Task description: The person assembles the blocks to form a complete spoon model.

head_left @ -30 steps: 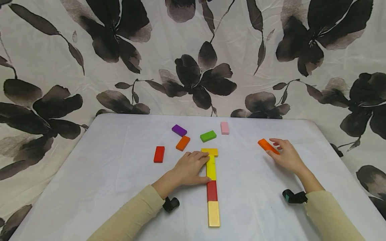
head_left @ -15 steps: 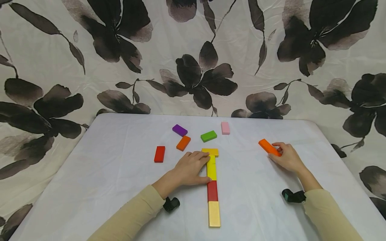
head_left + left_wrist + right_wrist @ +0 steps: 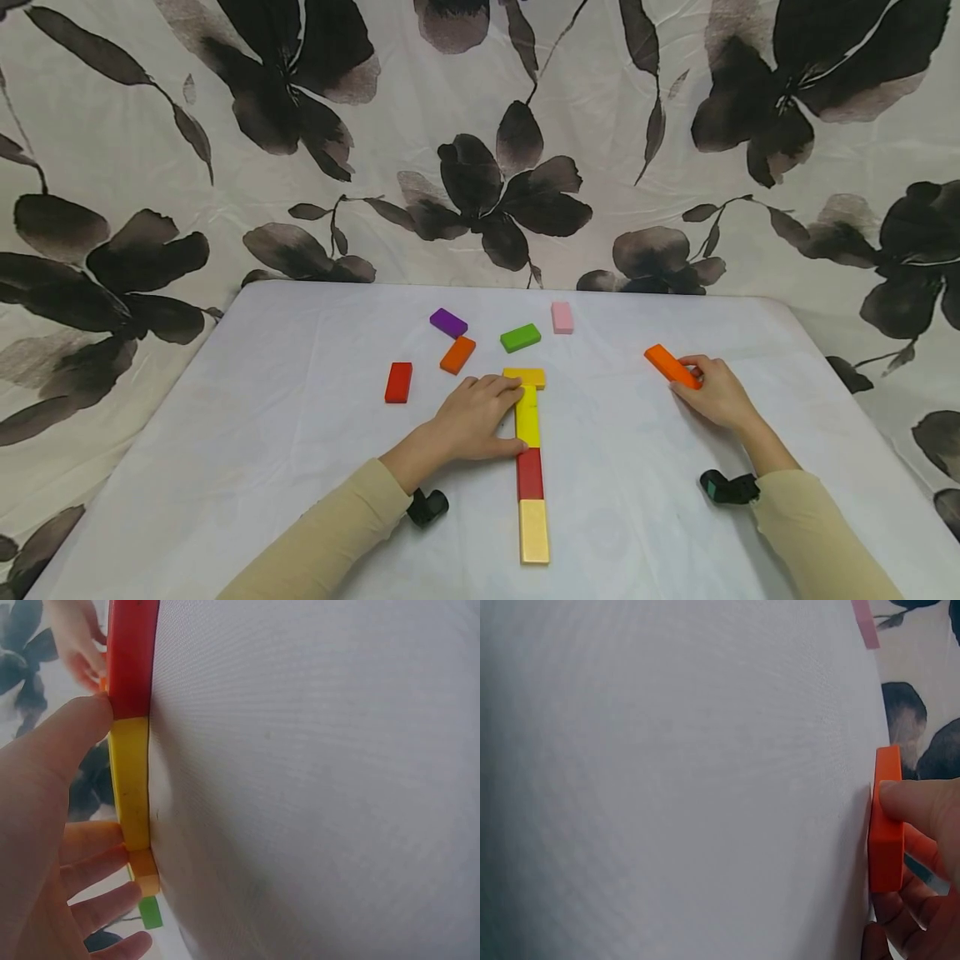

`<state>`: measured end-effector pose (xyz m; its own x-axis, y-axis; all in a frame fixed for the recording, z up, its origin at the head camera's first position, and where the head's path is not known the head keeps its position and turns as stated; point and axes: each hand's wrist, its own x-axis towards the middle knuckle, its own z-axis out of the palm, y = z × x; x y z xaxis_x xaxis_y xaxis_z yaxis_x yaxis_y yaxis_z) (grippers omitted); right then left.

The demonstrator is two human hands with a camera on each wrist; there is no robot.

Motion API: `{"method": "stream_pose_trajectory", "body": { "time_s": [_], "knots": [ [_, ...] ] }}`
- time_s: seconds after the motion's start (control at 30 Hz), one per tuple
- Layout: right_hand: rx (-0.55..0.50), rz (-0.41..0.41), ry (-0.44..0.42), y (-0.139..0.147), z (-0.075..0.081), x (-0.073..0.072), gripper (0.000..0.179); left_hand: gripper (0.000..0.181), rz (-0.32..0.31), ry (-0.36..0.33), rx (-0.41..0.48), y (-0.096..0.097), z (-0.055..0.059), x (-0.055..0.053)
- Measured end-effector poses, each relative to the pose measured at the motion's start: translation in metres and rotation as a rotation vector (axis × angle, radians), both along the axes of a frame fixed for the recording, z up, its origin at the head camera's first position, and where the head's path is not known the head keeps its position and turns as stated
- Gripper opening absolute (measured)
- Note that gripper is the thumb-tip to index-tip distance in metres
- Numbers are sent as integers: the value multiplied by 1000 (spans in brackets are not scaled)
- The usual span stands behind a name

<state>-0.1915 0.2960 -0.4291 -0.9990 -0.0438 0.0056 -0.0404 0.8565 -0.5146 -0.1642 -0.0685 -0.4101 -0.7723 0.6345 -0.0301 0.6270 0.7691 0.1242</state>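
Observation:
In the head view, a row of flat blocks runs up the middle of the table: a pale yellow block (image 3: 534,533), a red block (image 3: 529,475) and a yellow block (image 3: 528,421), capped by an amber block (image 3: 536,378) laid crosswise. My left hand (image 3: 468,422) rests against the row's left side, fingers extended. Its thumb touches where red meets yellow; its fingertips lie along the yellow block's upper end, as the left wrist view shows too. Off to the right, my right hand (image 3: 718,398) pinches an orange block (image 3: 886,851) between thumb and fingers, low over the table.
Behind the row lie loose purple (image 3: 448,322), green (image 3: 521,337) and pink (image 3: 562,317) blocks. Left of its top are a second orange block (image 3: 457,356), close against the purple one, and another red block (image 3: 398,382). A flower-printed cloth (image 3: 495,208) hangs beyond the white table (image 3: 300,400).
My right fingers have closed more firmly around the orange block, which has barely shifted. My left hand keeps its place at the row.

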Motion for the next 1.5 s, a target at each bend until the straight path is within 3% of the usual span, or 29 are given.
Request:
{"method": "stream_pose_trajectory", "body": {
  "time_s": [0.23, 0.6, 0.8, 1.23, 1.5],
  "knots": [
    [2, -13, 7, -2, 1, 0, 48, 72, 0, -4, 1, 0, 0, 0],
    [5, 60, 70, -12, 13, -7, 43, 72, 2, -8, 2, 1, 0, 1],
    [6, 92, 63, -27, 17, -15, 41, 72, 5, -6, -6, 2, 0, 1],
    [-74, 216, 160, -68, 25, -34, 36, 73, 15, -5, -14, 1, 0, 2],
    [-100, 239, 152, -101, 28, -41, 36, 73, 11, -6, -10, 1, 0, 1]
  ]
}}
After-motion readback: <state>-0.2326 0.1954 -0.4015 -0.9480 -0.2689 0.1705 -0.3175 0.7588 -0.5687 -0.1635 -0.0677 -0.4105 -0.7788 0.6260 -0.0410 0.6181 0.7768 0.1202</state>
